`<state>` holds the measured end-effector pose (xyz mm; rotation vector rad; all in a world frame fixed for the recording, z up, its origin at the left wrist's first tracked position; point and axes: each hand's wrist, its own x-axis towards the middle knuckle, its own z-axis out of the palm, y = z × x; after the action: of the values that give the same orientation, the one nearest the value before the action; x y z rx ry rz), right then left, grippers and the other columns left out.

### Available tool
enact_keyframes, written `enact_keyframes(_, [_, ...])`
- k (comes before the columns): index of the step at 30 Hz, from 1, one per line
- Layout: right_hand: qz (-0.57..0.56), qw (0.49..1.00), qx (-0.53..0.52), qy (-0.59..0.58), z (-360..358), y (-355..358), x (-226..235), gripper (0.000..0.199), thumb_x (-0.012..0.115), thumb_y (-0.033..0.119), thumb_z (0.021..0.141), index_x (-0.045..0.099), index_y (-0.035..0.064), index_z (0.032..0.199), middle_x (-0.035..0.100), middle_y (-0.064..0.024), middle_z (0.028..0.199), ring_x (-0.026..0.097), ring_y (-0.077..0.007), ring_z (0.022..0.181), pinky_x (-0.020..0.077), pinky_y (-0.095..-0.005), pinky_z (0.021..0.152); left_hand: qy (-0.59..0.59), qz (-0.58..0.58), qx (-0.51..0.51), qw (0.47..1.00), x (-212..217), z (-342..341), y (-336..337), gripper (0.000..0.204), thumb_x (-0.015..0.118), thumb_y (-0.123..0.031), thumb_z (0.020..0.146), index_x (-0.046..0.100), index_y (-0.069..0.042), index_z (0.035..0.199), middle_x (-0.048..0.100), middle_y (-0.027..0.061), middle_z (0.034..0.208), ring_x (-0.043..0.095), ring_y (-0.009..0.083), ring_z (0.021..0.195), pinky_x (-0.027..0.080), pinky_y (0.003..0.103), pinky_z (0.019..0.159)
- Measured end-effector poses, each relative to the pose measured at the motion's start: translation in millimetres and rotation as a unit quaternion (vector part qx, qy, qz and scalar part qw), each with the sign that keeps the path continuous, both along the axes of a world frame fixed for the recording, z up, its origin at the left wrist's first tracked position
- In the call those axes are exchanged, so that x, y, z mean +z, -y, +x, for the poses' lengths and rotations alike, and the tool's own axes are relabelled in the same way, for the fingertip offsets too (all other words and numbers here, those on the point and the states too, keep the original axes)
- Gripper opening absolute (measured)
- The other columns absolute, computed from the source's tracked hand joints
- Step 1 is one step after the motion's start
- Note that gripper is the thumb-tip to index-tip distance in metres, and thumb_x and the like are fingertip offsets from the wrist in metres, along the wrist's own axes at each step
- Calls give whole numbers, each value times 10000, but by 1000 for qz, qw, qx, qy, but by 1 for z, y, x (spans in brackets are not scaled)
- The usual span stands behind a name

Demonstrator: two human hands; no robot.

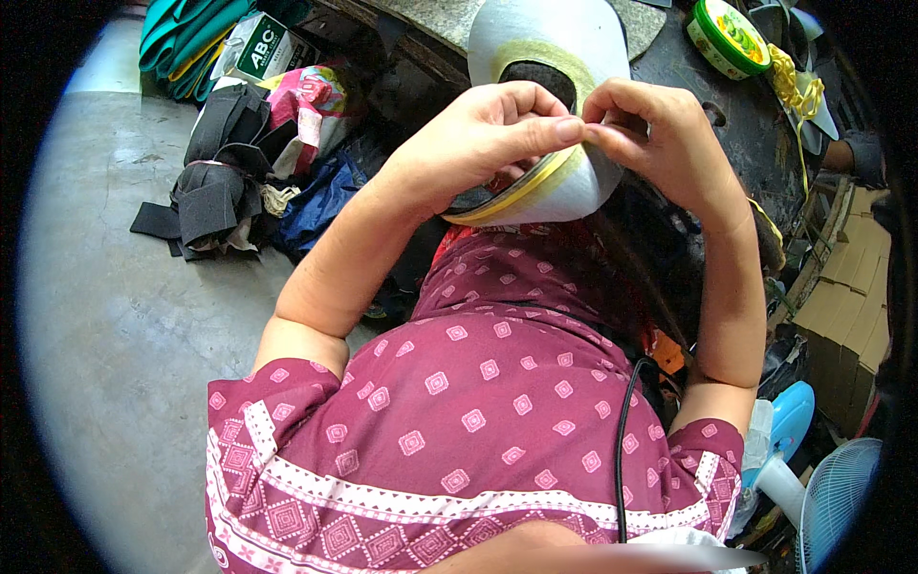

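In front of my chest is a pale grey curved sheet piece point(545, 29) with a dark oval opening and a yellow band along its inner edge. It leans over the near edge of the dark work table point(660, 86). My left hand point(502, 129) is closed at the opening, its thumb stretched toward the right and some fingers inside the opening. My right hand point(660, 134) pinches with thumb and forefinger against the left thumb's tip, over the banded edge. What lies between the right fingertips is too small to make out.
Right on the table stand a round green-rimmed tub point(729, 38) and yellow strips point(798, 86). Dark grey fabric pieces point(225, 172), a blue bag point(320, 201) and folded green cloth point(186, 43) lie left. Cardboard point(846, 277) and a fan point(841, 507) are at right. A black cable point(623, 450) crosses my shirt.
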<state>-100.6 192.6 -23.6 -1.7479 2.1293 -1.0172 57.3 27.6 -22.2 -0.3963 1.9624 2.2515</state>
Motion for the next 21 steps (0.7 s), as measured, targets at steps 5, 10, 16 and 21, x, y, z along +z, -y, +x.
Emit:
enact_keyframes(5, [-50,997,20,49,7,-10,20,224,776,148,770,665,103,960,590,-73,674,564,-186,580,459,-314,570,-61,-200,-69,976,33,-9,9,149,686,-51,884,580,-14,982,539,-61,823,516,10,742,426,174,655])
enact_keyframes(10, [-162,980,-12,116,8,-19,31,222,741,-39,782,658,16,981,629,27,822,559,-43,714,463,-216,635,-283,-620,-26,731,77,-9,1,119,661,-52,870,602,-39,971,621,112,785,641,172,720,499,303,653])
enact_keyframes(16, [-87,992,-89,25,0,-22,27,179,738,143,839,686,74,996,667,-61,742,618,-144,641,485,-279,608,-225,-668,4,709,68,-33,-2,174,659,-104,860,617,-45,1018,671,145,820,677,300,737,513,358,660])
enact_keyframes(21, [-37,987,-123,-98,-7,-20,18,156,706,185,860,687,94,985,663,-105,753,636,-207,646,494,-310,603,-151,-519,7,841,34,-36,12,393,636,-62,844,604,2,1231,687,100,794,661,119,738,518,284,654])
